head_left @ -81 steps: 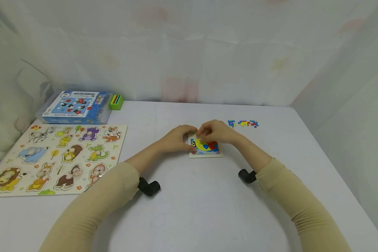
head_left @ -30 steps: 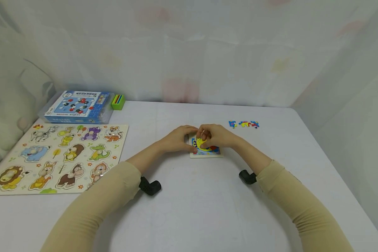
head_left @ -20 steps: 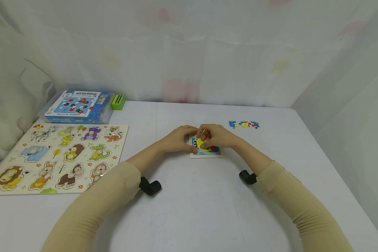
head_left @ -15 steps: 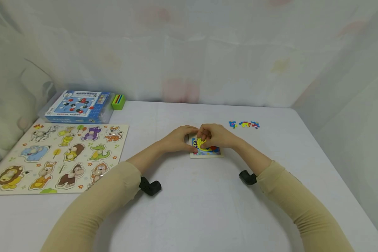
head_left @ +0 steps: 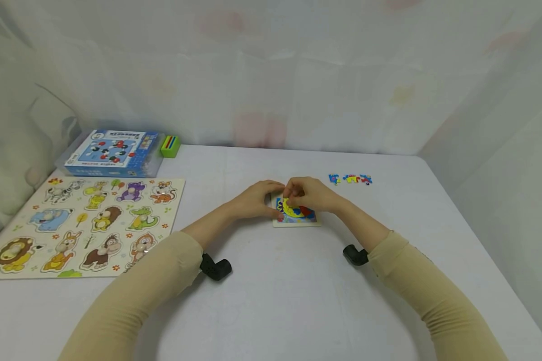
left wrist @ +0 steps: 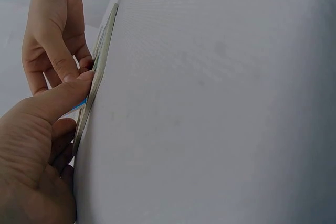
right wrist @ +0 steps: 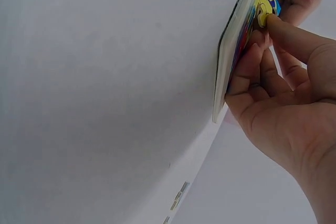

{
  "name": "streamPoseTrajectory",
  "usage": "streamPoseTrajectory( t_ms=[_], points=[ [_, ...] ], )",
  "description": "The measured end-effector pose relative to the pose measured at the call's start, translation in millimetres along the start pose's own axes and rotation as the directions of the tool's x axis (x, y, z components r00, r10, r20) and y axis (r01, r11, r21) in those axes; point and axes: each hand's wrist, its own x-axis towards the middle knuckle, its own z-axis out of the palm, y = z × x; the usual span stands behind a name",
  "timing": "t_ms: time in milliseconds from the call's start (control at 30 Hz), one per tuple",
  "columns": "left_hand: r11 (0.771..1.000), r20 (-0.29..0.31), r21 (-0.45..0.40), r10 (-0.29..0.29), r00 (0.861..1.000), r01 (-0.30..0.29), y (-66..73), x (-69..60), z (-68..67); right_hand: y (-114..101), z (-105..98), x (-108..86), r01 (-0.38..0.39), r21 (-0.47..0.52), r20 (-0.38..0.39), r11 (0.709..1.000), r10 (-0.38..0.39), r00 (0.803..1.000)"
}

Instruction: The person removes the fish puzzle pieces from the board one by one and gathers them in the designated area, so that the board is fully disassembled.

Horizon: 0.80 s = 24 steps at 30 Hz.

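Observation:
A small jigsaw board with a pale frame lies flat on the table in the head view, its picture yellow, blue and red. My left hand grips its left side, the thumb at the near corner and the fingers round the far edge. Over the board's upper part, my right hand has its fingers bent and pinches a yellow puzzle piece, which the right wrist view shows at the fingertips. Part of the board is hidden under the right hand. In the left wrist view, the left thumb presses the board's edge.
Three loose puzzle pieces lie right of the board, farther back. A large animal peg puzzle covers the table's left side. Behind it are a blue boxed molecule set and a green block. A fabric curtain stands behind the table.
The right hand has stayed over the board, its fingers shifting slightly. The yellow piece under them has moved, and more blue and red shows than half a second ago. The left hand keeps its place.

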Motion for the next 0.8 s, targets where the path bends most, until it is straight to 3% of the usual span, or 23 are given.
streamPoseTrajectory(
  t_ms=[433, 800],
  points=[
    [1.0, 0.002, -0.004, -0.006, 1.0, 0.006, 1.1, -1.2, -0.9, -3.3, -2.7, 1.1, -0.081, 0.073, 0.021, 0.994, 0.08, 0.997],
    [1.0, 0.002, 0.007, 0.001, 1.0, -0.001, 1.6, 0.4, -0.9, -5.9, -17.1, -0.4, -0.091, 0.235, 0.008, 0.968, 0.092, 0.996]
  ],
)
